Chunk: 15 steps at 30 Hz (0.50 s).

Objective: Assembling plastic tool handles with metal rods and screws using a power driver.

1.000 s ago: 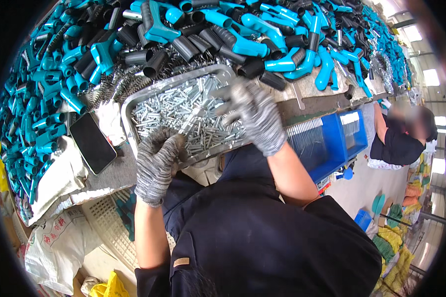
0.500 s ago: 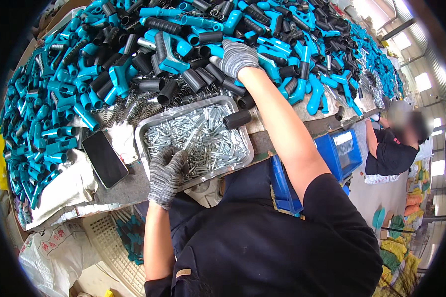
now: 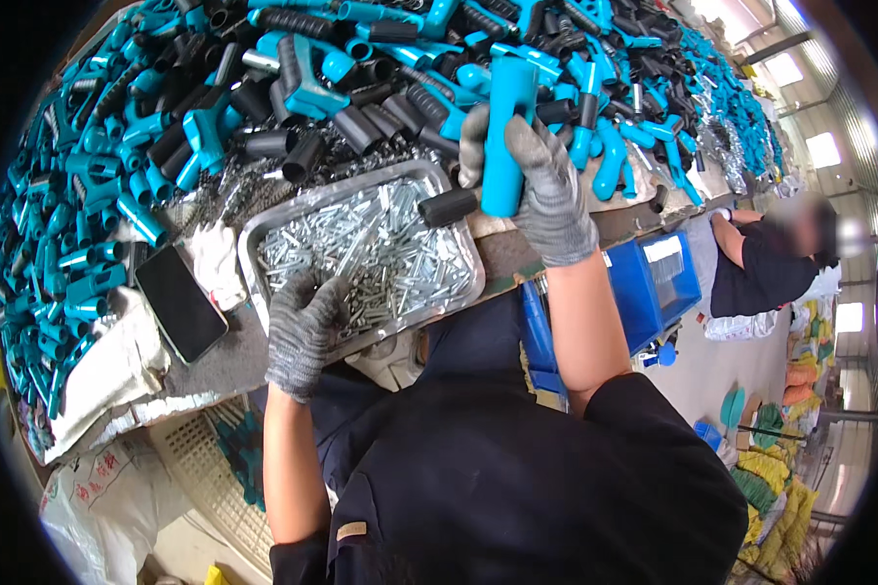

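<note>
My right hand (image 3: 556,200), in a grey striped knit glove, grips a teal plastic tube (image 3: 509,136) and holds it nearly upright above the table edge. Its thumb and fingers press on opposite sides of the tube. My left hand (image 3: 300,336), gloved alike, rests at the near left side of a grey tray (image 3: 473,278) filled with small silver screws or pins (image 3: 400,249). The left fingers are curled toward the thumb; what they hold, if anything, is hidden. A short black sleeve (image 3: 448,208) lies across the tray's right rim.
A large heap of teal and black plastic parts (image 3: 307,93) covers the back of the table. Dark springs (image 3: 239,185) lie behind the tray. Left of it are a phone (image 3: 180,304) and white cloth (image 3: 117,366). Blue bins (image 3: 654,292) stand right, and another person (image 3: 766,258) sits beyond.
My right hand has come back from the heap toward me, lifting the teal tube. The whole view has shifted slightly; my left hand stays by the tray.
</note>
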Each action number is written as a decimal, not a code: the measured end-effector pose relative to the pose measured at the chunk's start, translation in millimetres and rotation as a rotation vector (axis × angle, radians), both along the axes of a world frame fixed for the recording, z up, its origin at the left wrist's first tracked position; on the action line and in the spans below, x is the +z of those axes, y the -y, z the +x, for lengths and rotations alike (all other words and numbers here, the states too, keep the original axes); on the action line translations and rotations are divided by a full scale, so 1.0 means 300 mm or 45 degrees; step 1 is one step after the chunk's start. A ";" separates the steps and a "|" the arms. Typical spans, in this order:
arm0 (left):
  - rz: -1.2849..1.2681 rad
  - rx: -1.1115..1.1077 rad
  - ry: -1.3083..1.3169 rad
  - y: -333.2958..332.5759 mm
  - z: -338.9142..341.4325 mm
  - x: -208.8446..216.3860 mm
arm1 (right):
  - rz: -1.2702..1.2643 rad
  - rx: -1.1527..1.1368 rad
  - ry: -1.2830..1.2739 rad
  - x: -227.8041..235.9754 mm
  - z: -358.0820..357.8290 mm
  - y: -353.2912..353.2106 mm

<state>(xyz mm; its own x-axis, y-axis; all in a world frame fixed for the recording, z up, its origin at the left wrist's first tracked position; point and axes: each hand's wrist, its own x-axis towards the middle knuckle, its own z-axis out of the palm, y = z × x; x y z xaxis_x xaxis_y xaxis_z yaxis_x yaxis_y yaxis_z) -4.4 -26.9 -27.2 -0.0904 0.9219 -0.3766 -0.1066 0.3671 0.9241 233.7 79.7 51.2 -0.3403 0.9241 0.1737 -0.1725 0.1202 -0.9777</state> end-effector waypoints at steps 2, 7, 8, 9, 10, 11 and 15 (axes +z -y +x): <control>0.110 -0.089 0.043 0.012 -0.013 -0.015 | 0.190 -0.024 0.406 -0.009 0.001 0.042; -0.083 -0.204 0.123 0.069 -0.017 0.115 | -0.139 -0.233 0.344 -0.111 0.074 0.125; -0.096 -0.203 0.120 0.074 -0.013 0.147 | -0.152 -0.231 0.341 -0.140 0.090 0.126; -0.105 -0.255 0.079 0.080 -0.013 0.180 | 0.002 -0.274 0.324 -0.146 0.083 0.129; -0.112 -0.308 0.039 0.085 -0.012 0.194 | 0.157 -0.318 0.306 -0.143 0.071 0.133; -0.093 -0.244 0.062 0.100 -0.010 0.163 | -0.232 -0.307 0.187 -0.112 0.070 0.162; -0.080 -0.336 -0.113 0.102 0.013 0.217 | -0.341 -0.457 0.041 -0.142 0.062 0.160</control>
